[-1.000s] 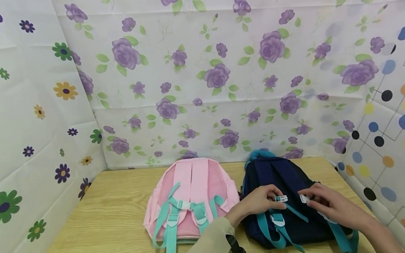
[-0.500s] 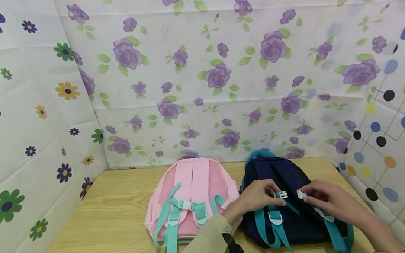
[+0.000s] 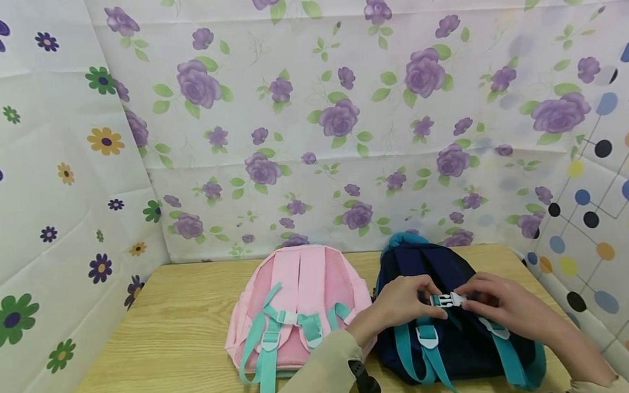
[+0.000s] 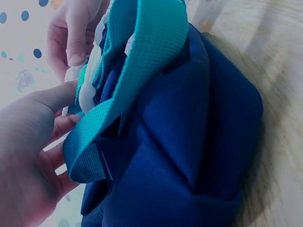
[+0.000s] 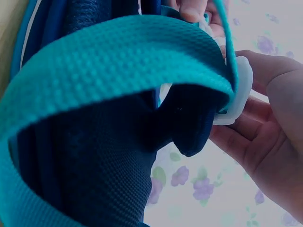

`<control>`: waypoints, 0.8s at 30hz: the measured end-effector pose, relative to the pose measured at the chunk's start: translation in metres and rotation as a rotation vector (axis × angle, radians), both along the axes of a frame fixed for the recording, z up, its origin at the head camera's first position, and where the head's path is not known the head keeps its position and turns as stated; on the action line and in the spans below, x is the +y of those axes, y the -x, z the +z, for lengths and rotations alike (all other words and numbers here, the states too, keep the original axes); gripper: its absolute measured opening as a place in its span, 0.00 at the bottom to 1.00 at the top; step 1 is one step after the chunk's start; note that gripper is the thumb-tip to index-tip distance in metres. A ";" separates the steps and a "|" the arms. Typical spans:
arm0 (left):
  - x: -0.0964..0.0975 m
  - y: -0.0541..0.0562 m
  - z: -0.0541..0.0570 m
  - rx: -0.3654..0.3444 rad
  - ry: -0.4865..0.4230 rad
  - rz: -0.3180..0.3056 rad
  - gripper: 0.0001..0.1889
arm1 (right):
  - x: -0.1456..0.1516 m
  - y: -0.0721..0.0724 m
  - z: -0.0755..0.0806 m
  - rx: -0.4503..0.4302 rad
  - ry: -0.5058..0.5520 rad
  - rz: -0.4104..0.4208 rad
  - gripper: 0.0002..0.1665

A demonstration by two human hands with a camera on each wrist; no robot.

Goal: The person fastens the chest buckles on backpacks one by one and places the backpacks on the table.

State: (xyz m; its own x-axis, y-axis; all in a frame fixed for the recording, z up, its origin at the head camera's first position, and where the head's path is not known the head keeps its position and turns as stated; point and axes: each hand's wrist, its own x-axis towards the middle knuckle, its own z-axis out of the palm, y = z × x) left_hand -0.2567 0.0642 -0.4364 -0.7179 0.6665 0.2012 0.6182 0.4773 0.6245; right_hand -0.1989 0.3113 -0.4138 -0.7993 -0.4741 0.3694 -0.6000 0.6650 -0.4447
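A navy backpack (image 3: 471,359) with teal straps lies on the table, back panel up. Thumb and fingers of my left hand (image 3: 398,302) pinch the white pronged half of its chest-strap buckle (image 3: 444,300). From the other side my right hand (image 3: 511,305) grips the white socket half (image 3: 457,298). Prong tips sit right at the socket's mouth, the prongs still showing. A teal strap loop (image 4: 156,42) covers much of the buckle in the left wrist view. In the right wrist view a white strap adjuster (image 5: 242,90) stands in front of the right fingers.
A pink backpack (image 3: 283,267) with mint straps (image 3: 268,360) lies to the left, its own chest buckle (image 3: 287,318) joined. Both bags rest on a wooden table (image 3: 158,341). Flowered cloth (image 3: 302,133) hangs behind, with patterned cloths at both sides.
The two buckle halves have come together from a clear gap, mostly by the right hand moving left. The pronged half has turned level. The pink backpack stays put.
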 end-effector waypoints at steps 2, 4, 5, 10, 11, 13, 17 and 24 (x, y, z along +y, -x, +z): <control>0.001 0.000 0.001 0.013 0.013 0.003 0.14 | -0.001 0.000 0.001 0.003 -0.005 0.007 0.12; 0.002 0.000 0.002 0.018 0.020 0.002 0.15 | -0.001 0.000 0.002 0.010 -0.009 0.012 0.12; 0.002 0.000 0.003 0.017 0.024 0.004 0.15 | 0.000 0.000 0.002 0.013 -0.011 0.015 0.12; 0.004 0.001 0.004 0.020 0.040 0.000 0.15 | 0.001 0.000 0.003 0.016 -0.029 0.032 0.12; 0.004 0.001 0.004 0.022 0.044 0.000 0.15 | 0.001 0.001 0.003 0.018 -0.032 0.036 0.12; 0.005 0.000 0.004 0.028 0.056 -0.008 0.16 | 0.000 0.002 0.003 0.022 -0.039 0.042 0.12; 0.008 -0.001 0.004 0.036 0.093 -0.014 0.17 | -0.004 0.003 0.001 0.028 -0.036 0.053 0.11; 0.012 -0.005 0.002 0.004 0.121 0.013 0.19 | -0.007 0.004 -0.006 0.023 -0.024 0.047 0.10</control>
